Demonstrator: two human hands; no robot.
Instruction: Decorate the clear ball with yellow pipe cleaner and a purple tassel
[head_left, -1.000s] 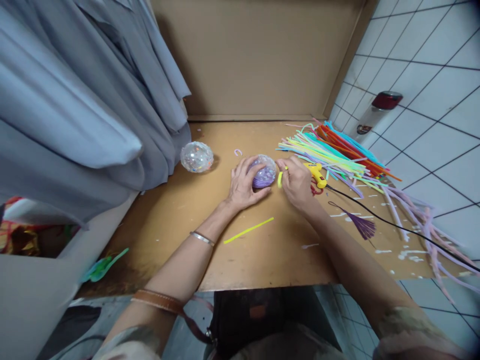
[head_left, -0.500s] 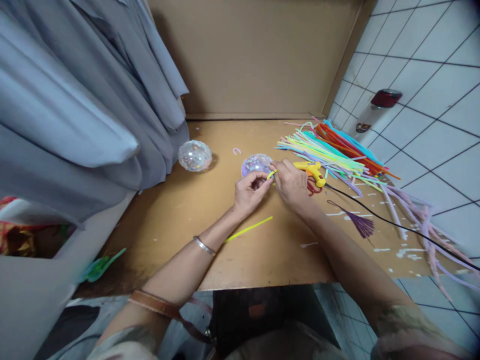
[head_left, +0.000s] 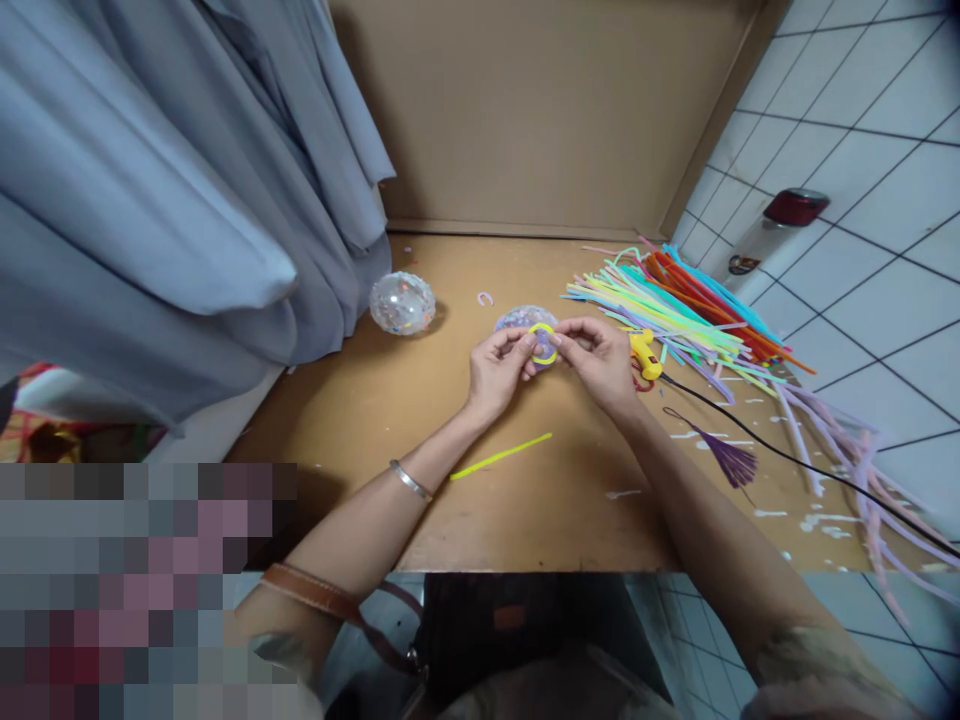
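Between my two hands is a small ring of yellow pipe cleaner (head_left: 543,361). My left hand (head_left: 501,370) pinches its left side, and my right hand (head_left: 600,362) pinches its right side. Just behind the ring sits a clear ball with a purplish, speckled rim (head_left: 517,317), partly covered by my fingers. A straight yellow pipe cleaner (head_left: 501,457) lies on the table in front of my hands. To the right of my right hand is a yellow glue gun (head_left: 646,355), its front end hidden behind that hand.
Another clear ball (head_left: 403,304) and a small pale curved piece (head_left: 486,299) lie further left. Coloured pipe cleaners (head_left: 675,300) are piled at right, near a purple tassel (head_left: 727,455) and a black cord (head_left: 750,430). Grey cloth (head_left: 225,220) hangs at left; a bottle (head_left: 772,235) stands right.
The yellow pipe cleaner, bunched between my fingers before, now shows as a round ring. My right hand has drawn slightly away from my left. A blurred-out patch has appeared at lower left.
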